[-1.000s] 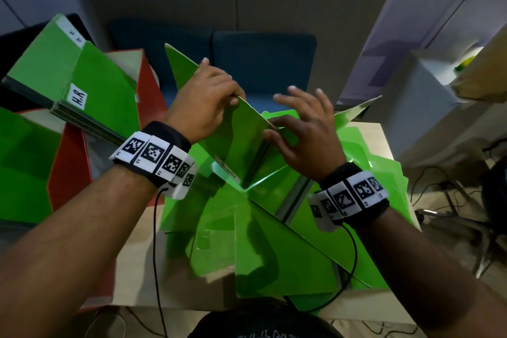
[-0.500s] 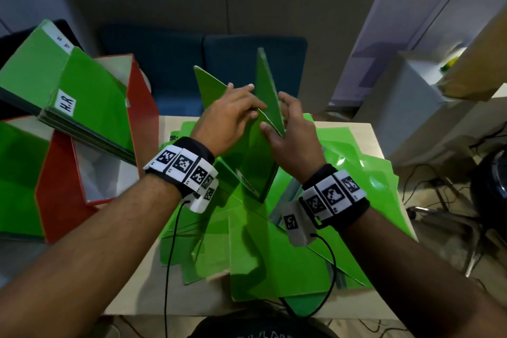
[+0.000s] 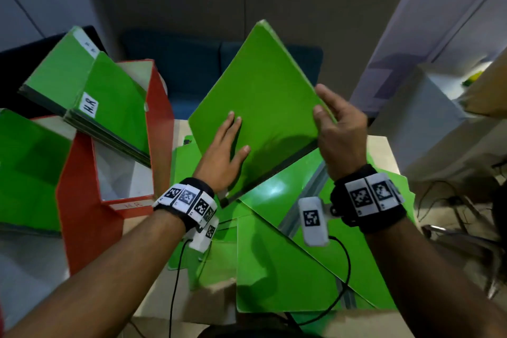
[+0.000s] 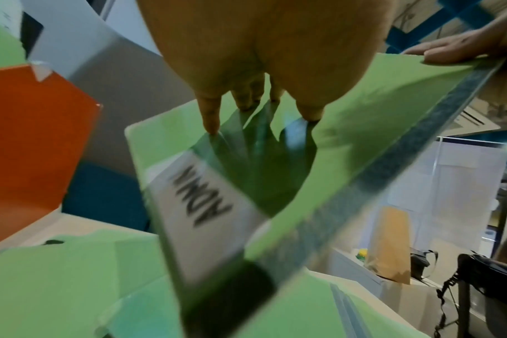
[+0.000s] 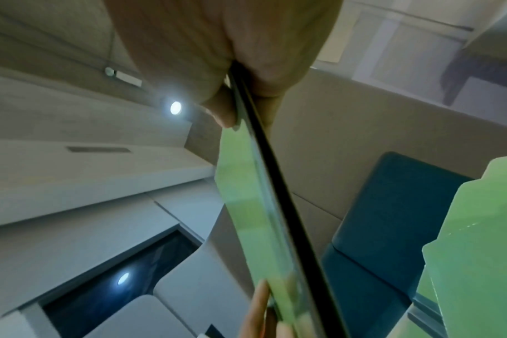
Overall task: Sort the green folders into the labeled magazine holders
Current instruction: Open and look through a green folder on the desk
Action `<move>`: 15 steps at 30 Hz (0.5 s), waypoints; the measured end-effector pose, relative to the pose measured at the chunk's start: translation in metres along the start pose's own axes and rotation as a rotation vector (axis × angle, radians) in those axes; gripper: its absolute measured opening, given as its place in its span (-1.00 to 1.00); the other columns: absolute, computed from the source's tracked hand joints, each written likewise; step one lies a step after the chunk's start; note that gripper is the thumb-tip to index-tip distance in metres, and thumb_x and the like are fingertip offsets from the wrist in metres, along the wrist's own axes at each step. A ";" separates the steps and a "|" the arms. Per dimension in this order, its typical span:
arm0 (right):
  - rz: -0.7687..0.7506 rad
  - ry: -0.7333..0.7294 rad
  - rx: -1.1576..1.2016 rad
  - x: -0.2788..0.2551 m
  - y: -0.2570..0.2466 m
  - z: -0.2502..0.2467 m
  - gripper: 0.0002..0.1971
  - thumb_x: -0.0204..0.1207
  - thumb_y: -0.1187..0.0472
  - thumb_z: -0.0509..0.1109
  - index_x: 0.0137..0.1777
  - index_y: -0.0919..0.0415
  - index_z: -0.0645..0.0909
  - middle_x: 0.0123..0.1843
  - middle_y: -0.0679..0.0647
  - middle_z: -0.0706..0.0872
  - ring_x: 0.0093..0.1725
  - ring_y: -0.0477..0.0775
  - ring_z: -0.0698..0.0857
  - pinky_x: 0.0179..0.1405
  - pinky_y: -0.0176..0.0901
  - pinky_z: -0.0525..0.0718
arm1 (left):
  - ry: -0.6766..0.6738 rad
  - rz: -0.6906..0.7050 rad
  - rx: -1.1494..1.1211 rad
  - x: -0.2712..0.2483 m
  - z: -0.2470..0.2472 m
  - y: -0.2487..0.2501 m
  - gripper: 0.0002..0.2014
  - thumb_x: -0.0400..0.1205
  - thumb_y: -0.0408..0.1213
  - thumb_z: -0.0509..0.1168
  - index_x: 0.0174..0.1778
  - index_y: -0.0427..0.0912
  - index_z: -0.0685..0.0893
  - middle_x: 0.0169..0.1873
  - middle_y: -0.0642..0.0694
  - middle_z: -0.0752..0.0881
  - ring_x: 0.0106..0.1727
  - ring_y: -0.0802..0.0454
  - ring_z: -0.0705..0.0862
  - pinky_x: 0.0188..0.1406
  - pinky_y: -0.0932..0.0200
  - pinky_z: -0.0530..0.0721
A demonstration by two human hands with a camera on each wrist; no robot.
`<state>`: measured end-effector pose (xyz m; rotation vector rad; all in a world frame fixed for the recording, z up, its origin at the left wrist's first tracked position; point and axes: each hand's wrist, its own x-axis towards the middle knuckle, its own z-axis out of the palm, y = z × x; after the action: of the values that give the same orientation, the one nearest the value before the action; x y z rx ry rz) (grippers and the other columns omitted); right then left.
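Folder, green, is held raised above the loose pile of green folders on the bench, tilted so one corner points up and away. Landmark for all positions: this held folder.

Nearest, below it: the pile, spread untidily over the bench top, not yet sorted.

At its lower left face: left hand lies flat, fingers straight, grip released; judged to be steadying the sheet against swing, not carrying it. Left-wrist view shows a white label reading "ADMIN" on the side facing away from the head camera, likely why the folder is turned up: to read it.

At its right edge: right hand, grip clenched on the folder, thumb on the near face and fingers behind; this hand carries the weight.

Left of it: red magazine holder, front tab marked "H.R", holding leaning green folders, one with an "H.R" label. Judgement: ADMIN does not belong there; an ADMIN holder is not identifiable in view.

Beyond it: blue seat against the wall.
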<state>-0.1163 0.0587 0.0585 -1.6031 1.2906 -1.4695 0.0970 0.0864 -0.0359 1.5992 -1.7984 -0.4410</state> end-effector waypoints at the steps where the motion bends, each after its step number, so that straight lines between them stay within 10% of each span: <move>1: 0.012 0.032 0.048 0.003 0.001 -0.003 -0.63 0.60 0.41 0.32 0.40 0.33 0.56 0.30 -0.01 0.65 0.30 -0.18 0.63 0.33 -0.43 0.51 | 0.012 -0.027 0.001 -0.003 -0.002 -0.004 -0.35 0.73 -0.07 0.20 0.70 -0.04 0.09 0.70 0.14 -0.05 0.61 0.30 0.04 0.59 0.11 0.18; 12: 0.260 0.195 0.414 0.022 0.015 0.008 -0.62 0.61 0.44 0.27 0.43 0.35 0.51 0.30 0.26 0.68 0.30 0.16 0.68 0.38 0.06 0.59 | 0.105 -0.316 0.031 -0.020 -0.039 -0.035 -0.26 0.72 0.04 0.17 0.71 -0.19 -0.01 0.71 -0.05 -0.09 0.69 0.10 -0.06 0.66 0.08 -0.02; 15: 0.304 0.215 0.474 0.022 0.020 0.022 -0.62 0.62 0.48 0.24 0.43 0.36 0.50 0.26 0.25 0.71 0.19 0.08 0.74 0.28 -0.06 0.66 | 0.180 -0.419 -0.079 -0.023 -0.056 -0.033 -0.21 0.69 0.08 0.20 0.71 -0.15 -0.03 0.62 -0.09 0.28 0.59 0.03 0.29 0.55 0.14 0.26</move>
<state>-0.1022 0.0275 0.0445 -0.9233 1.1267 -1.6279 0.1598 0.1132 -0.0239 1.8970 -1.2959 -0.5307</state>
